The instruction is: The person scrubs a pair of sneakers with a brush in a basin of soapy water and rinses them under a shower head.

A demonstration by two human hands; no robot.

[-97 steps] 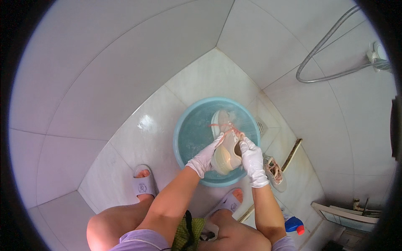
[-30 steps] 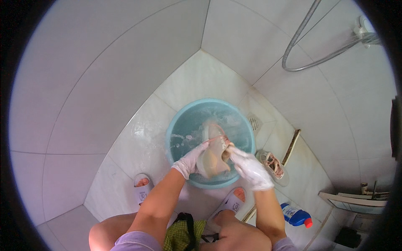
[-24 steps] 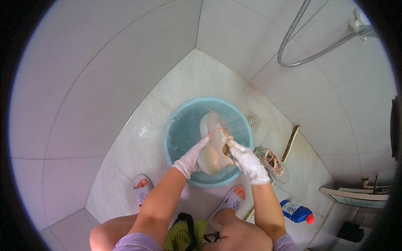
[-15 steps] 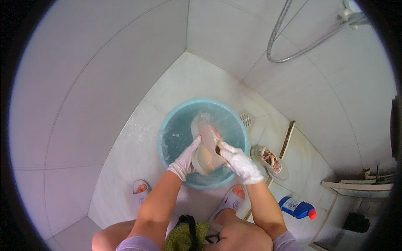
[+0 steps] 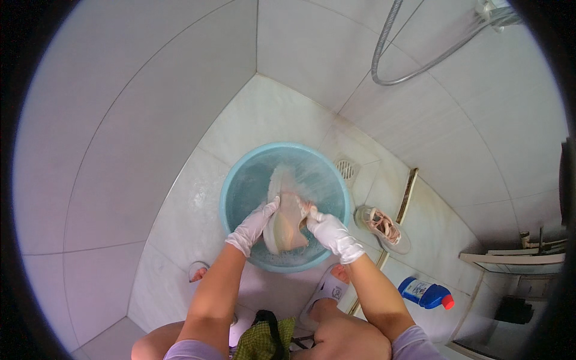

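A pale beige and pink sneaker (image 5: pixel 287 219), tilted on its side with its toe pointing away from me, is held between my two hands inside a light blue round basin (image 5: pixel 224 207). Water sprays over the shoe, and there is water in the basin. My left hand (image 5: pixel 258 224), in a white glove, grips the sole side. My right hand (image 5: pixel 332 233), gloved the same way, is closed on the shoe's upper near the opening. The fingertips of both hands are partly hidden by the shoe and blurred by spray.
Another sneaker with pinkish laces (image 5: pixel 384 229) lies on the tiled floor right of the basin, near a floor drain (image 5: pixel 345 170). A blue bottle with a red cap (image 5: pixel 426 293) lies closer to me. A metal shower hose (image 5: pixel 384 66) hangs from the right wall.
The sneaker has rolled in my hands, so its side and sole edge face more upward. My right hand has shifted slightly along the upper. The whole view has moved a little.
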